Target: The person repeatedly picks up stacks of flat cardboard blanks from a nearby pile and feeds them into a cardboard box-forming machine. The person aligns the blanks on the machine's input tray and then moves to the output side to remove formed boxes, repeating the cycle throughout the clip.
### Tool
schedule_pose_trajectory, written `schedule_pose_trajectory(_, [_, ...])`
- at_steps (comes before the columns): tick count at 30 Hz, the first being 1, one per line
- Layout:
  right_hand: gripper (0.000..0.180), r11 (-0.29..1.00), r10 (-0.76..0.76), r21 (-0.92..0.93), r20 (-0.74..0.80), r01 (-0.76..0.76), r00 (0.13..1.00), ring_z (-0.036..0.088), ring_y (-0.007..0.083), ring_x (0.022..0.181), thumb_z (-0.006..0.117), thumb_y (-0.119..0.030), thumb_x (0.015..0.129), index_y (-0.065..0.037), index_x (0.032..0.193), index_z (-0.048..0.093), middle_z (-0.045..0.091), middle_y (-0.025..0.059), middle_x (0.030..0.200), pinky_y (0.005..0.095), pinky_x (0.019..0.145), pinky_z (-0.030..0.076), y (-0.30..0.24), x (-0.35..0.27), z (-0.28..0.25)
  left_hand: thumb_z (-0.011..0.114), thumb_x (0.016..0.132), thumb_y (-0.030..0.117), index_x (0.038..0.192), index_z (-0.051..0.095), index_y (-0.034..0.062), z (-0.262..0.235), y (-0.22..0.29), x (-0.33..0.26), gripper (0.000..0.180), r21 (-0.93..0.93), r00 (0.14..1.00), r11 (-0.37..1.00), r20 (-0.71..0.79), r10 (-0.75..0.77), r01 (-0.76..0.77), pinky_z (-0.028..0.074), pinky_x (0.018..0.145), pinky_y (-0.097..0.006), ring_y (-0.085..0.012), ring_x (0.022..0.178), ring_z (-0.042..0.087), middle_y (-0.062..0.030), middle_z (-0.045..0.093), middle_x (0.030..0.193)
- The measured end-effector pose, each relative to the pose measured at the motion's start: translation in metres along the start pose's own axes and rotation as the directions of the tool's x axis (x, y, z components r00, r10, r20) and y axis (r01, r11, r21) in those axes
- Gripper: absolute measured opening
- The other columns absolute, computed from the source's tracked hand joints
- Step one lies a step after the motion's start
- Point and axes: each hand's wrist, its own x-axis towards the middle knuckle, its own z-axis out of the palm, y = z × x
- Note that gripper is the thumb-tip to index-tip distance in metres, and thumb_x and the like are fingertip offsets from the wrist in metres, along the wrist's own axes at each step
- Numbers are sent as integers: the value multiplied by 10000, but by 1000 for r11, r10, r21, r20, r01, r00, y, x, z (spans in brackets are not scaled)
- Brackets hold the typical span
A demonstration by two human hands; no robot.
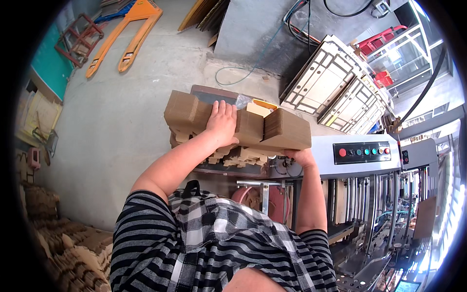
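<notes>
My left hand (pixel 222 124) lies flat, fingers spread, on top of the stack of die-cut cardboard blanks (pixel 238 129). My right hand (pixel 300 156) grips under its right end, holding it up. The stack sits level at chest height, its jagged lower edges hanging free. Just right, the grey machine (pixel 360 155) with its button panel crowds close. Left, bare concrete floor (pixel 121 121) lies open out to the orange pallet jack (pixel 129 36).
</notes>
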Motion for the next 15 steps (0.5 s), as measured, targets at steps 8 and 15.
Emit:
schedule_pose_trajectory(8, [433, 999, 30, -28, 1, -30, 1000, 614, 192, 901, 793, -36, 639, -14, 1045, 643, 677, 77, 992, 331, 792, 506, 1, -4, 2, 828, 550, 476, 1153, 480, -46, 4, -6, 0, 871, -51, 984, 995, -156, 82, -90, 282, 1060, -432, -285, 1078, 475, -140, 529, 1053])
schedule_pose_trajectory(15, [433, 997, 51, -50, 4, -51, 999, 613, 193, 910, 797, -42, 643, -14, 1047, 641, 676, 80, 987, 332, 794, 503, 5, 2, 2, 845, 520, 457, 1064, 516, -33, -1, -11, 4, 803, -60, 985, 992, -139, 100, -109, 336, 966, -397, -270, 997, 500, -119, 541, 977])
